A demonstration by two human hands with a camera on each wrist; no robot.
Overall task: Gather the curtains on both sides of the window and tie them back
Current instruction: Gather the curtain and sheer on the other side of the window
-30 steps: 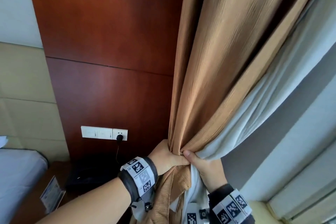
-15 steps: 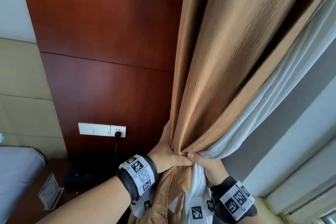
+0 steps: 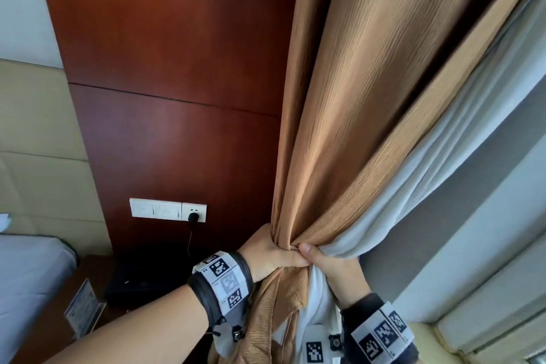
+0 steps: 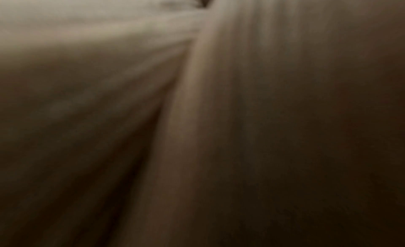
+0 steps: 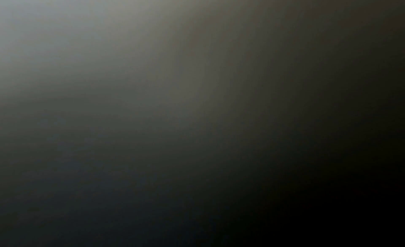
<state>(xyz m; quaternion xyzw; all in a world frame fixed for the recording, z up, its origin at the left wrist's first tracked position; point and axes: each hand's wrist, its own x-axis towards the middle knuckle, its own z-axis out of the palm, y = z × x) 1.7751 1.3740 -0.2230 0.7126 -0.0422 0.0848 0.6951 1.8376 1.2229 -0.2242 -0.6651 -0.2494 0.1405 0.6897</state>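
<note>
Head view, starting far left of the left hand: a bed [image 3: 26,269] with a smooth pale sheet lies against a padded beige wall panel [image 3: 35,127]. Nearer the hand, a clear slanted card stand [image 3: 84,304] and a flat black box [image 3: 141,281] sit on a wooden side table [image 3: 91,266]. Above them is a white switch plate [image 3: 167,210] with a black plug [image 3: 192,217] in its socket, set in glossy red-brown wood panelling [image 3: 177,68]. The left hand [image 3: 266,254] wraps fingers and thumb round the gathered neck of the curtain [image 3: 369,97], a tan, finely ribbed cloth that falls in long folds from above the hands and bunches loosely below them. Touching it on the right, the right hand [image 3: 334,269] pinches the curtain's edge and its smooth white lining [image 3: 413,195] under the thumb; its fingers are hidden behind the cloth. Both wrists wear black bands [image 3: 224,284] with square-patterned tags. Right of the right hand run a grey wall [image 3: 443,216] and a pale window frame [image 3: 487,319]. Left wrist view shows only blurred cloth folds close up; right wrist view is a dark blur.
</note>
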